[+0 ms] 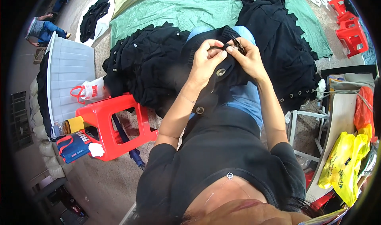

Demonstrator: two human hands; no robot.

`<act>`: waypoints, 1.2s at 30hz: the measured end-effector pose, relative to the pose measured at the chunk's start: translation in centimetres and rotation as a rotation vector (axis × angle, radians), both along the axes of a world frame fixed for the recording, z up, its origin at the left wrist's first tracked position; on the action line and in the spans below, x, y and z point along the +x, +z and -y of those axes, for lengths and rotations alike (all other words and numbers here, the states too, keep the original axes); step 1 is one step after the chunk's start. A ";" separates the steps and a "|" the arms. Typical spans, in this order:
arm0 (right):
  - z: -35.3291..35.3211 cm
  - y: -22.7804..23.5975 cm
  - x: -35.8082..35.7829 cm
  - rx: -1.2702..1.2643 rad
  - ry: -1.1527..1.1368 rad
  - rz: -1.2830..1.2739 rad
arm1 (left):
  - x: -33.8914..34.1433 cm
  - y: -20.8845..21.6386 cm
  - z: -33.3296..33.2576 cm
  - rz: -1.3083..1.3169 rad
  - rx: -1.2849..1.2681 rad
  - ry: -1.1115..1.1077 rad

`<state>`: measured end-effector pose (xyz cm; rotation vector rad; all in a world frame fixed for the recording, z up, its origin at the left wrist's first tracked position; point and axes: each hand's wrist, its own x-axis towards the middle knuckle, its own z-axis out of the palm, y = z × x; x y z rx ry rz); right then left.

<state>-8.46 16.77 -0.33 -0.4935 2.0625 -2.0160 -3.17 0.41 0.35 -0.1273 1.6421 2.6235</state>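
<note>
A black knitted garment with large metallic buttons lies across my lap, over blue jeans. My left hand pinches the garment's edge between thumb and fingertips. Close beside it, my right hand is closed around dark thread snips, their points directed up and left. Its thumb meets the same bit of black cloth by the left fingertips. Exactly what lies between the fingertips is too small to make out. One large button shows just below the hands, and another button hangs lower on the garment.
Heaps of black garments lie left and right on a green sheet. A red stool and grey bin stand left. Right are a bench, yellow bag and red stools. Another person is far left.
</note>
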 end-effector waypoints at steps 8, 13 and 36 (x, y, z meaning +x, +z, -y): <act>1.0 1.2 -1.8 -0.062 -0.299 -0.017 | 4.7 -0.5 0.5 -0.048 -0.195 -0.042; 1.1 1.4 -2.1 0.300 -0.326 -0.308 | 4.3 -0.2 1.3 0.153 0.132 -0.208; -2.0 1.3 3.9 0.346 -0.144 -0.841 | 4.3 -0.6 -0.9 0.100 0.040 0.022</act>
